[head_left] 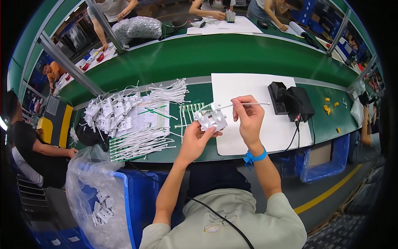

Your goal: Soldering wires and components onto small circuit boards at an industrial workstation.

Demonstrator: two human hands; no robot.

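My left hand (194,141) is closed on a white plastic bracket (212,118) with cut-outs and raised tabs, held up over the left edge of a white board (257,137). Just to its right, my right hand (250,116) pinches a thin white cable (259,103). One end of the cable sticks out to the right past my fingers; its other part runs left toward the top of the bracket. Whether it is fixed to the bracket I cannot tell. A blue strap (255,157) circles my right wrist.
Left on the green bench lie a heap of white brackets (110,114), bundled white cables (141,143) and more cables (169,91). Black power boxes (300,103) stand on the board's right, yellow bits (327,110) beyond. A plastic-lined blue bin (126,207) is below. Other people work nearby.
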